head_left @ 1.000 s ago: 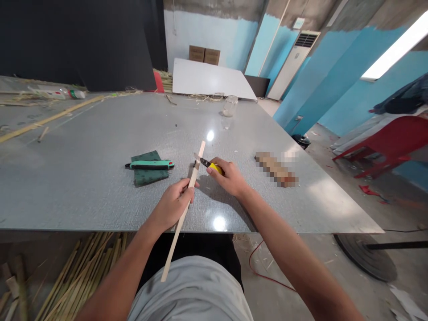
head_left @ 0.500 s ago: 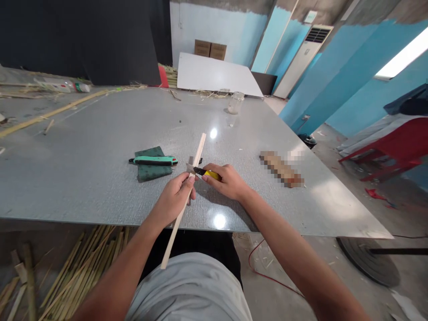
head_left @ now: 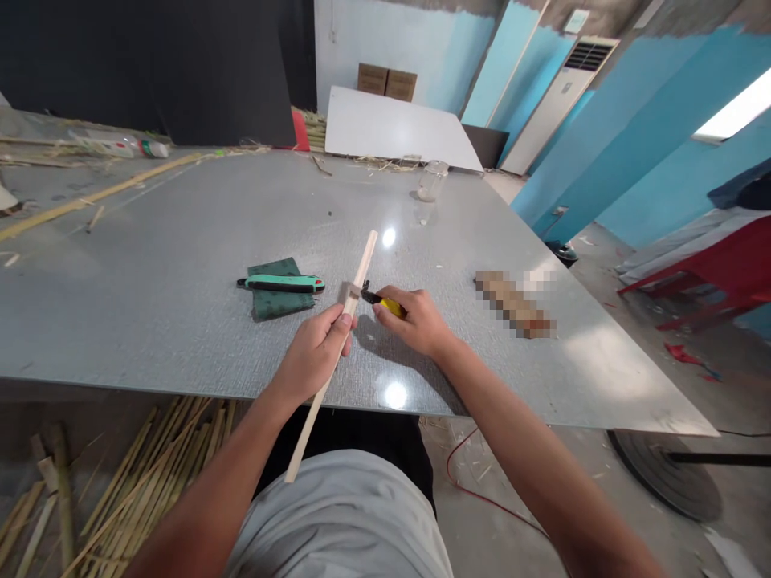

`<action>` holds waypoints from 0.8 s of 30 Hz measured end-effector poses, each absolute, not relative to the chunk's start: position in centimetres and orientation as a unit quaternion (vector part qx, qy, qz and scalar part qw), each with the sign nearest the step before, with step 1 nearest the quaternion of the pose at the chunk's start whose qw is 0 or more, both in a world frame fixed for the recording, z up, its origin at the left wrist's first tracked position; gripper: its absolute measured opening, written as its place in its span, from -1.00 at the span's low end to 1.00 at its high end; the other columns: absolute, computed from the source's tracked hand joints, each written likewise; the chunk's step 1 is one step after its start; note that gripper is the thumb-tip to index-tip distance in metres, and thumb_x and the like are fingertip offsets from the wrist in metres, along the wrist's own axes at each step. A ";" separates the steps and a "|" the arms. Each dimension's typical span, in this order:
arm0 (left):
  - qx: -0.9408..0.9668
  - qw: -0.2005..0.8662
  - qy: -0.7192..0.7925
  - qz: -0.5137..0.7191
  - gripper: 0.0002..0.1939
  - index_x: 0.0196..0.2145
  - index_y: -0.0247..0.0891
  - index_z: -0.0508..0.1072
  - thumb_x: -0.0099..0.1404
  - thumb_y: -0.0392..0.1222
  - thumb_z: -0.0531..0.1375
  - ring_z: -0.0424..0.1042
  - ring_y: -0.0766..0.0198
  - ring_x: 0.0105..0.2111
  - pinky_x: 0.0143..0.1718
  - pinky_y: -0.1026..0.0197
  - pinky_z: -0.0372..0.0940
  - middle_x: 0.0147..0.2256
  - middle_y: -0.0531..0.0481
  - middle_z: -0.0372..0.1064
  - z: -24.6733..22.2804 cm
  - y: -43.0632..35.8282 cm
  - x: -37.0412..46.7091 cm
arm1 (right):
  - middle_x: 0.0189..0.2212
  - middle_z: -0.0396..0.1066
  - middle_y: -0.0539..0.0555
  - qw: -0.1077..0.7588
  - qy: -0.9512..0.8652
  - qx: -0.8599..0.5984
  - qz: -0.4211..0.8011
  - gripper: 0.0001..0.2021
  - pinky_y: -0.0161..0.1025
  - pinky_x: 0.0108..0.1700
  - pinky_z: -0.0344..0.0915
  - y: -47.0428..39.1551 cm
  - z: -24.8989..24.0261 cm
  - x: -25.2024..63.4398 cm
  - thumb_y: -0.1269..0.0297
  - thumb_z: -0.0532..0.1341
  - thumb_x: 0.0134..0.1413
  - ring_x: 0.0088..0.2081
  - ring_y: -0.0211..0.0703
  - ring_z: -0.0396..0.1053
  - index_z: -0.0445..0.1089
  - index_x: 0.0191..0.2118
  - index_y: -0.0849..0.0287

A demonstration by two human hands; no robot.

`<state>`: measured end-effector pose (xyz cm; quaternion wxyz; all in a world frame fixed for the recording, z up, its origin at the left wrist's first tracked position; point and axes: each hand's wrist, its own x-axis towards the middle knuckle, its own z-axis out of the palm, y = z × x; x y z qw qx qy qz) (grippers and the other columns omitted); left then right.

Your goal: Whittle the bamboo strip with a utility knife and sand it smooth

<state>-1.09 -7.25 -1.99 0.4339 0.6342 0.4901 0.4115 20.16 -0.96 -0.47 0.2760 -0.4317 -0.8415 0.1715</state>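
My left hand [head_left: 322, 345] is closed round the middle of a pale, flat wooden strip [head_left: 312, 429], which slants from my lap up over the table. In my right hand [head_left: 413, 319] is a yellow and black utility knife [head_left: 393, 307], gripped by its handle. Its blade lies across the strip just above my left fingers. To the left, a teal and black folding tool [head_left: 283, 282] rests on a dark green sheet [head_left: 280, 303] that looks like sandpaper.
A clear glass jar [head_left: 432, 181] stands toward the back of the grey table [head_left: 181, 321]. On the right lies a blurred-out brown object [head_left: 515, 305]. Bamboo strips [head_left: 157, 482] are piled on the floor at left. A white board [head_left: 397, 128] sits at the far edge.
The knife has moved a little up the strip, away from my left hand, and its blade angle has changed. Both hands keep their hold. The view has shifted slightly.
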 end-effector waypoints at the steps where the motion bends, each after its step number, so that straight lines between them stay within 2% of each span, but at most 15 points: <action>1: 0.645 0.425 0.491 0.401 -0.63 -0.24 -0.21 0.40 0.57 0.07 -0.02 0.29 0.34 -0.52 -0.46 0.26 0.17 -0.52 0.10 0.33 -1.9 -7.3 -1.1 | -0.58 0.21 -0.08 0.282 -0.832 -0.450 0.161 -0.65 -0.24 -0.41 -0.01 -0.9 -0.5 20.2 0.01 0.11 0.38 -0.56 -0.30 0.11 0.48 -0.17 0.18; 5: 0.670 0.426 0.491 0.358 -0.61 -0.29 -0.21 0.39 0.57 0.07 -0.02 0.30 0.32 -0.54 -0.46 0.24 0.16 -0.54 0.11 0.30 -1.5 -7.7 -1.1 | -0.58 0.25 -0.05 0.309 -0.775 -0.536 0.129 -0.63 -0.22 -0.41 0.00 0.1 -0.5 21.2 -0.03 0.10 0.37 -0.54 -0.25 0.13 0.49 -0.16 0.15; 11: 0.679 0.493 0.448 0.308 -0.59 -0.24 -0.19 0.42 0.57 0.11 -0.03 0.28 0.32 -0.53 -0.45 0.23 0.20 -0.54 0.12 0.31 -1.6 -8.2 -1.0 | -0.55 0.32 0.00 0.365 -0.652 -0.659 0.087 -0.62 -0.18 -0.36 0.04 2.3 -0.8 24.8 -0.03 0.12 0.32 -0.49 -0.17 0.20 0.54 -0.16 0.15; 18: 0.638 0.516 0.463 0.334 -0.56 -0.16 -0.21 0.44 0.53 0.21 0.01 0.24 0.34 -0.53 -0.50 0.24 0.15 -0.48 0.09 0.29 -2.4 -7.7 -0.8 | -0.56 0.30 -0.03 0.397 -0.679 -0.607 0.114 -0.62 -0.19 -0.36 0.05 1.0 -0.6 23.1 -0.04 0.13 0.34 -0.50 -0.20 0.20 0.53 -0.15 0.14; 24: 0.614 0.510 0.479 0.367 -0.56 -0.24 -0.21 0.39 0.50 0.24 0.05 0.19 0.35 -0.54 -0.54 0.27 0.12 -0.49 0.10 0.23 -2.7 -7.4 -0.7 | -0.58 0.26 -0.03 0.382 -0.710 -0.576 0.135 -0.66 -0.19 -0.39 0.04 0.2 -0.5 21.2 -0.03 0.15 0.32 -0.53 -0.21 0.15 0.49 -0.21 0.14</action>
